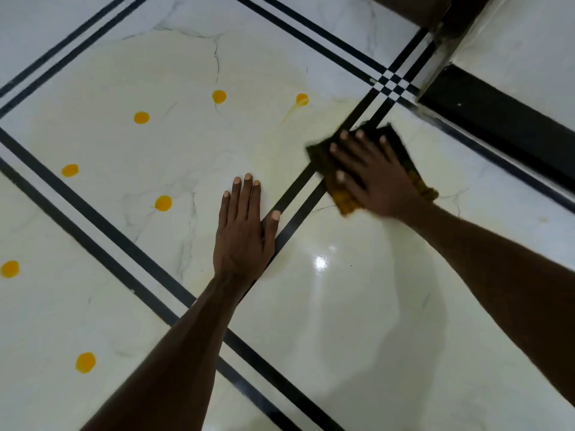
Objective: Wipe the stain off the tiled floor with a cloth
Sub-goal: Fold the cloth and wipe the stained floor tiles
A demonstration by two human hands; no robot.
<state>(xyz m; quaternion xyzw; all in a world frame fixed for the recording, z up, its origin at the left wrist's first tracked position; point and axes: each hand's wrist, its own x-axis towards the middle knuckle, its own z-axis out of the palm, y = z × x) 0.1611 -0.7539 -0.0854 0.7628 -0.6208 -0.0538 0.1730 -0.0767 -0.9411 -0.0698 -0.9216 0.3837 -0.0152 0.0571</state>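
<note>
The right hand (370, 175) presses the dark, yellow-soiled cloth (339, 200) flat on the tiled floor (342, 306) with fingers spread straight, over the black double line at right; the left hand (242, 231) rests open and flat, bracing. The nearest stain (301, 99), an orange spot with a smeared tail, lies far-left of the cloth, so the right hand is nearer; other spots scatter further left; no writing shows.
</note>
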